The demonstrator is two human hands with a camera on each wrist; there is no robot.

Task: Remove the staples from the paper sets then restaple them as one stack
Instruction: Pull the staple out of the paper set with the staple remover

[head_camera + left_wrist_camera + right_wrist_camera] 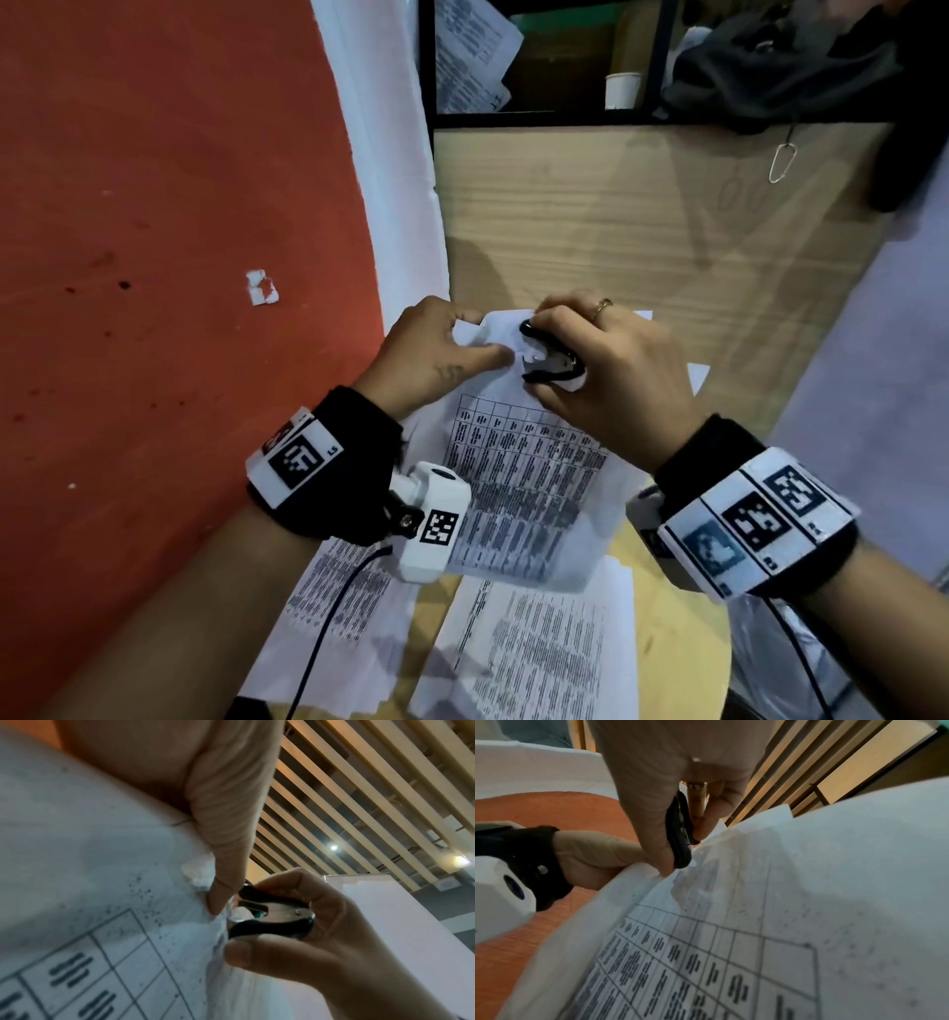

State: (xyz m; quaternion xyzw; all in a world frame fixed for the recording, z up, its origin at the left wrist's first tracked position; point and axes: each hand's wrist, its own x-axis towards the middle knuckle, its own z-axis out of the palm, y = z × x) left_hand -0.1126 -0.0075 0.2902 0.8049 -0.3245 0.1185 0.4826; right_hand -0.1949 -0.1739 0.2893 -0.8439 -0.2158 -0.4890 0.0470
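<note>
Both hands work at the top corner of one paper set [518,462]. Left hand [431,354] pinches that corner, thumb [226,862] flat on the top sheet and the other fingers curled behind it, holding the set lifted off the surface [667,591]. Right hand [611,370] clasps a black staple remover [552,360] between thumb [246,955] and forefinger, its metal claws set against the crumpled corner just beside the left thumb tip. Whether a staple sits in the claws cannot be told. Two more paper sets [534,652] lie flat on the surface under the wrists.
</note>
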